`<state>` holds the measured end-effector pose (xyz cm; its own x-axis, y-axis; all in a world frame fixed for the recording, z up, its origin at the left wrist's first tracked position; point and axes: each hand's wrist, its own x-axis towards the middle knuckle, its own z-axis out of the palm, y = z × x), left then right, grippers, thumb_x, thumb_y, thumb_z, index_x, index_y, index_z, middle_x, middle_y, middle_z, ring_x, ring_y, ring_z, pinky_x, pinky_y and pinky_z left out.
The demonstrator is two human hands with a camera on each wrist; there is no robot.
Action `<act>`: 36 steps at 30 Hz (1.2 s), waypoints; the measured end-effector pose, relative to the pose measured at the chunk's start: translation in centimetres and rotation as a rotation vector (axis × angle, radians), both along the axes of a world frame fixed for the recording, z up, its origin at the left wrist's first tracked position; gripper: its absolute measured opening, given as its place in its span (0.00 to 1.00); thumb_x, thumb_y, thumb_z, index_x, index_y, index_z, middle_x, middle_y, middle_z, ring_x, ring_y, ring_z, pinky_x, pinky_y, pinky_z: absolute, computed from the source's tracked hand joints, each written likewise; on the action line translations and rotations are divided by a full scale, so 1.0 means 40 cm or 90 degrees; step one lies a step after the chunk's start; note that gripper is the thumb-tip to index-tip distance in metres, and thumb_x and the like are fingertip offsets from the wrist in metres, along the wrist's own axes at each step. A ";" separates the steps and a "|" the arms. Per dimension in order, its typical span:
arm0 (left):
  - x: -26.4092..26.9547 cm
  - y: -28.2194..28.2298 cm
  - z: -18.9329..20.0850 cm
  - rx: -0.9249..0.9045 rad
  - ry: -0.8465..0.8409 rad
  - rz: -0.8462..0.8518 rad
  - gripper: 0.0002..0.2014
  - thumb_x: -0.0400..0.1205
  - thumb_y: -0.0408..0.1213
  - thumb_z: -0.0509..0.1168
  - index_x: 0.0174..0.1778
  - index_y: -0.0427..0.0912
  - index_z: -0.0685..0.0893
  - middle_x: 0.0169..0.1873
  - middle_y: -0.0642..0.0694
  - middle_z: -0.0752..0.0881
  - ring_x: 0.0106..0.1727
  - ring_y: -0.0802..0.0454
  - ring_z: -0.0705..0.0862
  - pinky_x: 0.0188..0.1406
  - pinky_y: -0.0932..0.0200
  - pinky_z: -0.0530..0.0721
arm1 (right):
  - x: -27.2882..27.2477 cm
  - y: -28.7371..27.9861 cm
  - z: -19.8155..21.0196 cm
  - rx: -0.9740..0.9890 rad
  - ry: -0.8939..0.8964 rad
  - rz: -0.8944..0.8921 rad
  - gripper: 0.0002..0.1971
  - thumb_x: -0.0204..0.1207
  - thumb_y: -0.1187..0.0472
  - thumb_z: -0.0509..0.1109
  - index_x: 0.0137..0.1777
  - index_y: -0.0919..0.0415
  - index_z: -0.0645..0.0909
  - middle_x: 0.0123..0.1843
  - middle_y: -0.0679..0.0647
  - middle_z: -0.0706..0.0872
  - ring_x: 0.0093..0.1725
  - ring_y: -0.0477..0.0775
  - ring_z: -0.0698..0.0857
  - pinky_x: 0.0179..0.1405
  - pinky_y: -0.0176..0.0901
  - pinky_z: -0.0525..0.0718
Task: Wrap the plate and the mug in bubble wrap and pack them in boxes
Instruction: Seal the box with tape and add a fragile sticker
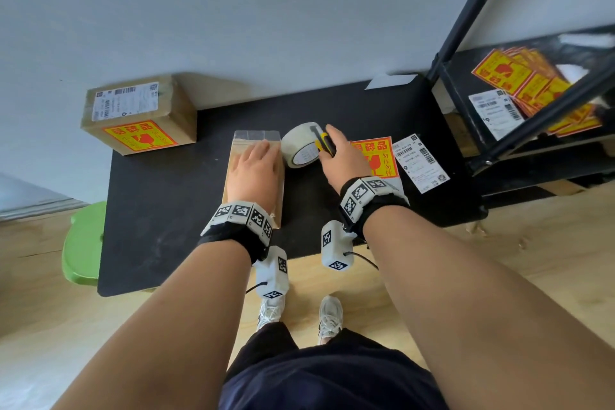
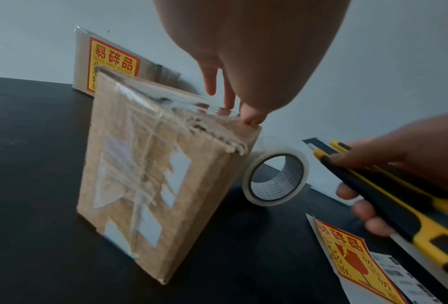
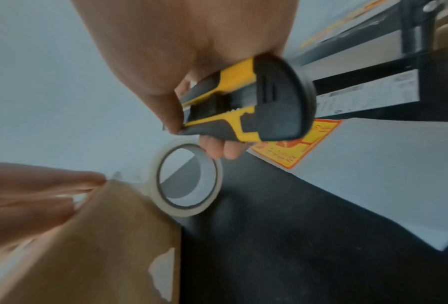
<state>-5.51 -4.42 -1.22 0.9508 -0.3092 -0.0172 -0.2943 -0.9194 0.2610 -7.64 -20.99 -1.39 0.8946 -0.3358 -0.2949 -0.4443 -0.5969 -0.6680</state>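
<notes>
Tabletop (image 1: 159, 210), black. Sealed box (image 1: 139, 116) at far left corner; second box (image 1: 256, 143) mid, under left hand (image 1: 254, 173), fingers flat on taped top. Tape roll (image 1: 301, 146) touching its right side. Right hand (image 1: 342, 156) grip closed round knife (image 1: 324, 143). Plate, mug not visible. Risk: blade slips, nicks left fingers (image 2: 251, 117).

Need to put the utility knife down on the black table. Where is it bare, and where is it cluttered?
Bare: the table left of the box under the left hand, below the labelled box; also its near edge between the wrists. Crowded: right of the tape roll, where the right hand holds the knife over the fragile sticker and shipping label.
</notes>
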 end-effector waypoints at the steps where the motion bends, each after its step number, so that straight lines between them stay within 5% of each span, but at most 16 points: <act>1: -0.002 -0.001 0.005 0.009 -0.001 -0.005 0.19 0.86 0.34 0.55 0.73 0.46 0.75 0.76 0.49 0.71 0.78 0.48 0.66 0.73 0.54 0.61 | 0.006 0.012 0.004 0.001 0.010 0.030 0.28 0.84 0.54 0.61 0.83 0.41 0.59 0.64 0.55 0.84 0.52 0.61 0.87 0.53 0.56 0.87; 6: 0.001 0.005 0.006 0.047 0.017 -0.027 0.22 0.86 0.36 0.54 0.78 0.47 0.69 0.80 0.48 0.67 0.82 0.49 0.61 0.81 0.48 0.56 | 0.012 0.055 0.016 -0.012 0.078 0.120 0.30 0.84 0.55 0.59 0.84 0.39 0.55 0.67 0.59 0.80 0.52 0.62 0.87 0.52 0.59 0.87; 11: 0.000 0.005 -0.002 0.081 0.076 -0.026 0.28 0.87 0.36 0.54 0.84 0.48 0.57 0.84 0.49 0.57 0.85 0.49 0.51 0.84 0.45 0.47 | 0.008 0.070 0.013 -0.018 0.141 0.159 0.33 0.84 0.57 0.58 0.84 0.37 0.48 0.53 0.60 0.82 0.41 0.58 0.86 0.46 0.56 0.89; 15: 0.002 0.003 -0.002 0.096 0.078 -0.026 0.29 0.86 0.35 0.55 0.84 0.47 0.57 0.84 0.49 0.56 0.85 0.49 0.51 0.84 0.44 0.48 | 0.018 0.071 0.020 -0.025 0.157 0.172 0.36 0.83 0.59 0.58 0.84 0.37 0.45 0.46 0.57 0.78 0.36 0.57 0.83 0.44 0.54 0.88; 20: 0.004 0.002 0.006 0.093 0.087 -0.029 0.30 0.86 0.34 0.55 0.84 0.47 0.56 0.84 0.49 0.55 0.85 0.49 0.50 0.83 0.43 0.46 | 0.019 0.078 0.026 -0.083 0.175 0.209 0.37 0.82 0.59 0.57 0.85 0.42 0.42 0.51 0.58 0.80 0.37 0.53 0.79 0.40 0.48 0.80; 25: 0.000 0.003 0.008 0.077 0.084 -0.023 0.27 0.87 0.35 0.53 0.84 0.48 0.58 0.84 0.50 0.56 0.85 0.50 0.51 0.83 0.44 0.46 | 0.014 0.084 0.021 -0.137 0.203 0.250 0.41 0.81 0.58 0.59 0.85 0.44 0.34 0.40 0.55 0.79 0.37 0.54 0.82 0.38 0.48 0.80; 28: 0.004 0.011 0.003 0.066 0.076 -0.017 0.26 0.87 0.36 0.52 0.84 0.50 0.59 0.84 0.51 0.58 0.85 0.51 0.52 0.83 0.44 0.46 | 0.014 0.074 0.026 -0.118 0.177 0.225 0.38 0.81 0.59 0.59 0.85 0.46 0.41 0.46 0.55 0.81 0.41 0.56 0.84 0.39 0.48 0.79; 31: 0.002 0.014 -0.005 0.065 0.073 -0.011 0.27 0.87 0.35 0.53 0.83 0.50 0.60 0.84 0.52 0.58 0.85 0.51 0.52 0.82 0.44 0.46 | 0.011 0.054 0.021 -0.117 0.103 0.138 0.25 0.80 0.57 0.59 0.77 0.53 0.64 0.56 0.57 0.84 0.53 0.63 0.85 0.47 0.51 0.82; 33: -0.004 0.001 -0.023 0.052 0.092 0.003 0.27 0.86 0.34 0.52 0.83 0.50 0.61 0.84 0.52 0.58 0.85 0.52 0.52 0.82 0.45 0.46 | -0.003 0.029 -0.008 -0.098 0.068 0.060 0.15 0.81 0.56 0.59 0.66 0.55 0.74 0.50 0.57 0.85 0.50 0.63 0.86 0.46 0.51 0.83; 36: -0.004 -0.008 -0.024 0.040 0.079 0.010 0.26 0.86 0.33 0.52 0.82 0.50 0.63 0.83 0.52 0.60 0.84 0.51 0.53 0.83 0.46 0.48 | -0.032 -0.010 -0.038 -0.076 0.033 -0.049 0.08 0.82 0.58 0.58 0.57 0.55 0.76 0.39 0.54 0.82 0.44 0.62 0.85 0.38 0.49 0.80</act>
